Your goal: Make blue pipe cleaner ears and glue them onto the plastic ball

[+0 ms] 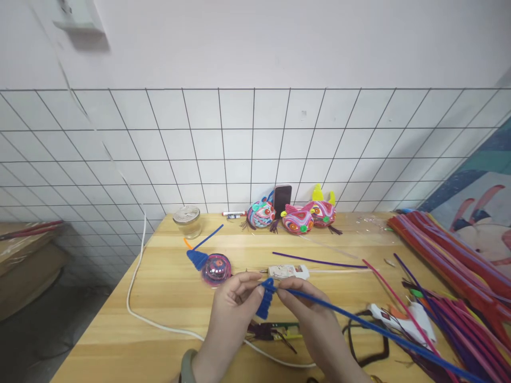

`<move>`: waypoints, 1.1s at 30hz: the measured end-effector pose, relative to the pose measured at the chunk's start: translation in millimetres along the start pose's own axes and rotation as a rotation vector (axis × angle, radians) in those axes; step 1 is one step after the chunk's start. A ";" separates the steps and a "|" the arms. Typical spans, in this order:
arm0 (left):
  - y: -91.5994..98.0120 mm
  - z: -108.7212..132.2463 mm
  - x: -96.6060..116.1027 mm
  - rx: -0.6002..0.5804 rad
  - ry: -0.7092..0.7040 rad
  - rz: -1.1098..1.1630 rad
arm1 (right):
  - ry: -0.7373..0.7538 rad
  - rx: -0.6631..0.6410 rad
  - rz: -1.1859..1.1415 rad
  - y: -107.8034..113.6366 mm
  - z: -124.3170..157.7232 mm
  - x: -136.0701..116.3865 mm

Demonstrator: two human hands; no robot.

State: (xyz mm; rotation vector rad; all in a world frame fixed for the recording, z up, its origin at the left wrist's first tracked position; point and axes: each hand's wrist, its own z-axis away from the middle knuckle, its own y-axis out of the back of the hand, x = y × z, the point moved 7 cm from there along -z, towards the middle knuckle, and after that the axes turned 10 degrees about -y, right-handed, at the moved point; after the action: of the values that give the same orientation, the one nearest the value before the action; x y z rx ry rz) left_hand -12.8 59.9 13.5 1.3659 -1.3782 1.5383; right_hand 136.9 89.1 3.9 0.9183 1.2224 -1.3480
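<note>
Near the table's front, my left hand pinches a small blue zigzag shape bent from a pipe cleaner. My right hand closes thumb and finger on the same blue pipe cleaner just to the right of the folds. Its long straight tail runs from that hand toward the lower right corner. Beyond my left hand lies a finished-looking blue triangle of folded pipe cleaner, touching a round dome coiled in pink and purple.
Pliers and a white cord lie under my hands. A white glue gun and bundled pipe cleaners are at right. Behind stand colourful animal figures, a phone and a lidded glass jar.
</note>
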 end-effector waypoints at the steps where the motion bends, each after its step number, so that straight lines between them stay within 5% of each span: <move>1: -0.2 0.1 1.1 0.003 -0.004 0.002 | -0.023 -0.001 -0.029 0.2 -0.9 2.8; 11: -2.8 1.8 -1.5 0.021 0.019 0.052 | -0.111 -0.202 -0.197 -12.6 -3.4 15.3; 28: -6.0 1.8 -11.4 0.004 0.081 0.101 | 0.081 0.042 0.021 0.8 -0.7 -4.1; 33: -12.7 7.6 -15.8 -0.079 0.249 0.087 | 0.130 0.058 0.104 2.2 0.7 -5.9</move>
State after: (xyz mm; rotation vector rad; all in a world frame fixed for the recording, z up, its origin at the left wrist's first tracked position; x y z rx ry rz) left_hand 5.0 58.2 1.2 1.0402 -1.3415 1.6310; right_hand 140.1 89.7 9.3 1.1094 1.2216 -1.2628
